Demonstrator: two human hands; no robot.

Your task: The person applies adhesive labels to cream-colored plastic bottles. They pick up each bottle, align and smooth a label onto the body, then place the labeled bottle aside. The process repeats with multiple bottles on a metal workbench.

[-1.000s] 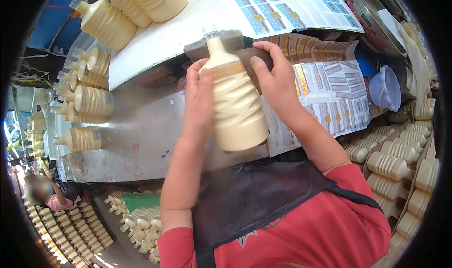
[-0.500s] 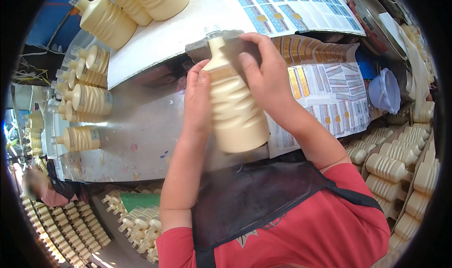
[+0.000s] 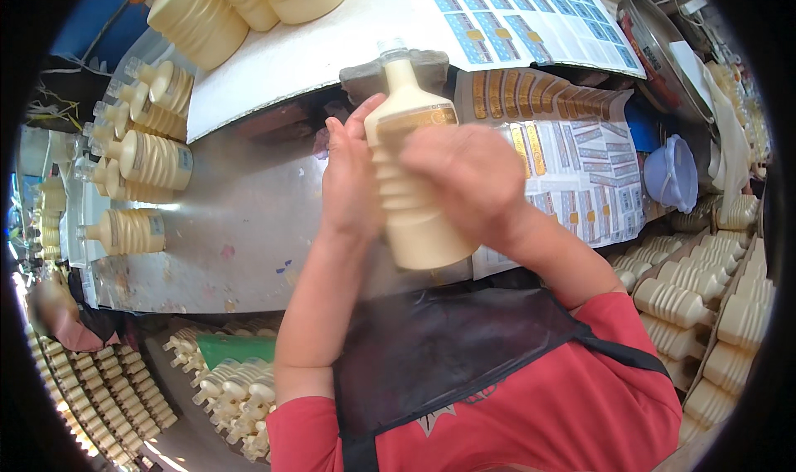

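Note:
A cream plastic bottle [image 3: 419, 231] with a ribbed body and a clear neck lies tilted in front of me. Its neck rests on a grey block [image 3: 361, 80] with a dip in it. Across the bottle's shoulder sits a gold label [image 3: 414, 119], partly covered by my right hand. My left hand [image 3: 350, 177] lies along the bottle's left side, fingers stretched and apart. Over the label and upper ribs, my right hand [image 3: 473, 172] looks curled and is smeared by motion. Its fingertips are hidden, so whether it holds anything does not show.
Sheets of gold and blue labels [image 3: 584, 161] lie at the right, with a blue label sheet [image 3: 531, 24] on the white board [image 3: 290, 65] behind. Several labelled bottles [image 3: 153, 158] line the grey table's left end. A lilac bucket [image 3: 673, 173] and bottle stacks [image 3: 676, 298] are at right.
A dark flat piece was between my right fingers by the bottle's neck; now a gold label shows there. My right hand has moved down onto the ribs and curled. My left fingers have spread.

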